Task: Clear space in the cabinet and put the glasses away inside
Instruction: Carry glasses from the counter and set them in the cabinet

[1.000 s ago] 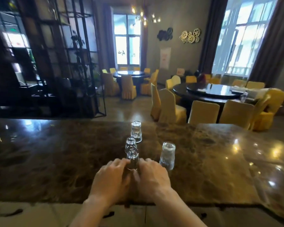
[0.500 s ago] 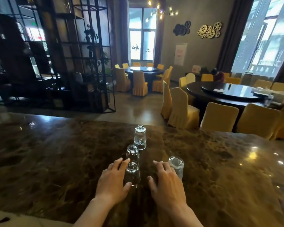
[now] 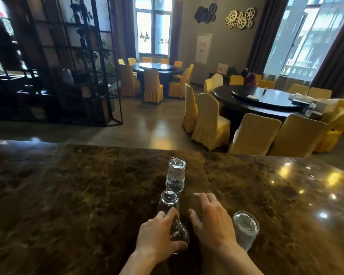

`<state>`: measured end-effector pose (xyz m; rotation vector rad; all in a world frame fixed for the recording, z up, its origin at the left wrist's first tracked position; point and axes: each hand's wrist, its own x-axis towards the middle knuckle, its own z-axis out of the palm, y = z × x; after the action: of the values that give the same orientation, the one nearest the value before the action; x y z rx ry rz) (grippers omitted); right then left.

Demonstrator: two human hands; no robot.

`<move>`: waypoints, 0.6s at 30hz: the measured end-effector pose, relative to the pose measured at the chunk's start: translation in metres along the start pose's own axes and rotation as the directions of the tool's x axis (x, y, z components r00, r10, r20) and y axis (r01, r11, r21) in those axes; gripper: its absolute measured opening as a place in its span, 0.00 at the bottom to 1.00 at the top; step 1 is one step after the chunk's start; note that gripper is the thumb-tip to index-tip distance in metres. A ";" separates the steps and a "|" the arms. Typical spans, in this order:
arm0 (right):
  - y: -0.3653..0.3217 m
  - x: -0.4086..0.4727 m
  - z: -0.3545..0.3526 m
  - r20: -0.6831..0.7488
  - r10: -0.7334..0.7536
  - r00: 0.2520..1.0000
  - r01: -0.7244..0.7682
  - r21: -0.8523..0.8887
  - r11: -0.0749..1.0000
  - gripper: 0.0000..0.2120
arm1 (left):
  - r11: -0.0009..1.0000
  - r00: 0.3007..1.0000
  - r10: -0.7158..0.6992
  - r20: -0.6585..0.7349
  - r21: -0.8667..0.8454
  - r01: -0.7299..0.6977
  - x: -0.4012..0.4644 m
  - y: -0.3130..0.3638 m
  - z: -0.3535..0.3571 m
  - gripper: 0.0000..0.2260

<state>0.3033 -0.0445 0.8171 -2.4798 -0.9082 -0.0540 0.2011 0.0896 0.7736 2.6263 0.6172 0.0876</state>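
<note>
Your left hand (image 3: 159, 233) wraps a clear glass (image 3: 179, 234) at the near edge of a dark marble counter (image 3: 72, 197), thumb and fingers closed around its body. Your right hand (image 3: 213, 221) hovers just to the right of it, fingers spread and loose, gripping nothing.

Three more glasses stand upside down on the counter. One (image 3: 168, 201) sits directly beyond the held glass, touching or nearly touching your left fingertips; whether there is contact cannot be told. Another (image 3: 176, 174) stands farther still, in line with the first two. The last (image 3: 245, 230) stands alone just to the right of your right hand, close to the wrist.

Beyond the counter's far edge lies a dining room. Yellow-covered chairs (image 3: 209, 120) ring a dark round table (image 3: 266, 100) at right, and a second round table (image 3: 157, 68) with matching chairs stands farther back, before a tall window (image 3: 153, 26). A black metal-framed shelving screen (image 3: 68, 56) fills the far left. Gear-shaped ornaments (image 3: 239, 17) hang on the back wall.
</note>
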 end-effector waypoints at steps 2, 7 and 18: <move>-0.009 0.013 0.006 0.010 0.005 1.000 -0.005 0.005 1.000 0.23 | 0.962 0.998 -0.059 -0.026 -0.268 0.050 -0.005 -0.020 -0.009 0.30; -0.026 0.042 0.027 0.088 -0.028 0.996 0.029 -0.019 0.999 0.28 | 0.446 0.959 -0.282 0.020 -0.883 0.150 -0.018 -0.079 -0.023 0.33; -0.045 0.059 0.072 0.305 -0.046 0.951 0.093 -0.138 0.986 0.42 | 0.219 0.892 -0.453 0.009 -0.968 0.122 -0.034 -0.096 -0.018 0.44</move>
<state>0.3120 0.0536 0.7851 -2.6416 -1.1560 0.2483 0.1287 0.1591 0.7500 1.2262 0.7998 0.5508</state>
